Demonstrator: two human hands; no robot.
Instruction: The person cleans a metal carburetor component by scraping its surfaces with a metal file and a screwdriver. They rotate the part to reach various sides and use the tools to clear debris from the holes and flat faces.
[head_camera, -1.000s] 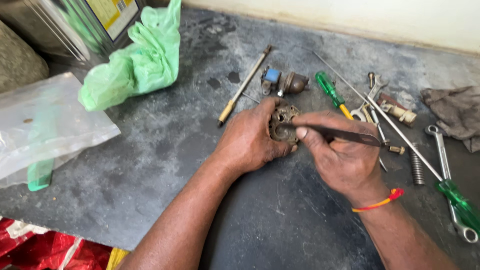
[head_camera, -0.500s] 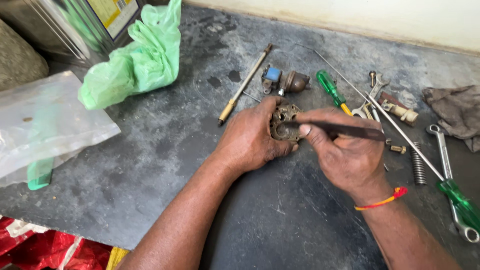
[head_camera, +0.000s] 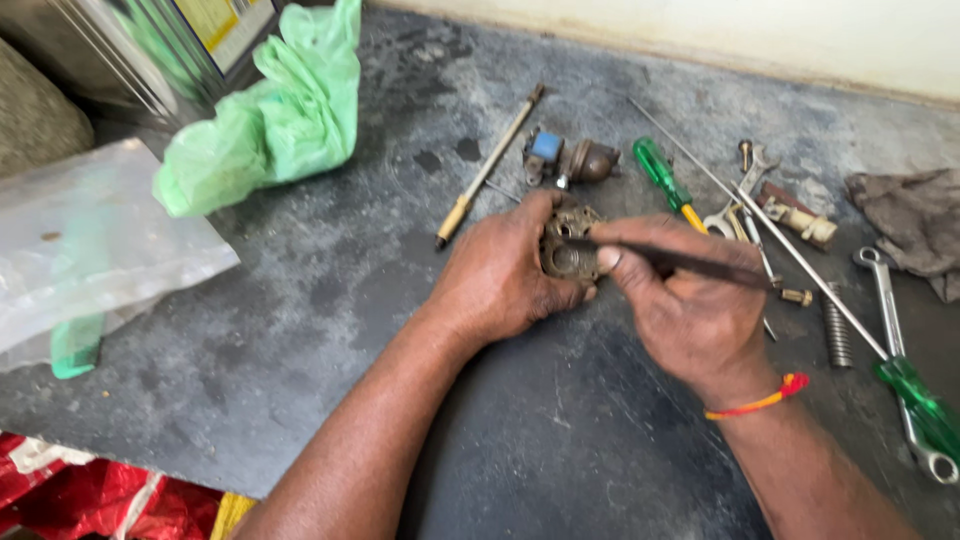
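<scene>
Crumpled green plastic bag (head_camera: 275, 115) at upper left, clear plastic bag (head_camera: 95, 240) laid flat at far left, yellow-and-blue label (head_camera: 232, 25) seen behind, red wrapper (head_camera: 80, 495) at bottom left.

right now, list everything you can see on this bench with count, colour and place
metal part: 1, dull brass, bench centre, held in left hand
thin tool: 1, dark, in right hand, tip on the metal part
green-handled screwdrivers: 2, one above the hands, one at right edge
wooden-handled rod: 1, grey and tan, upper centre
small assembly: 1, blue and brown, upper centre
spanners: at least 2, silver, right
spring: 1, grey, right
rag: 1, grey-brown, far right
green bag: 1, upper left
clear bag: 1, left
bench: 1, dark grey
left hand: 1, centre
right hand: 1, red-orange wrist thread
</scene>
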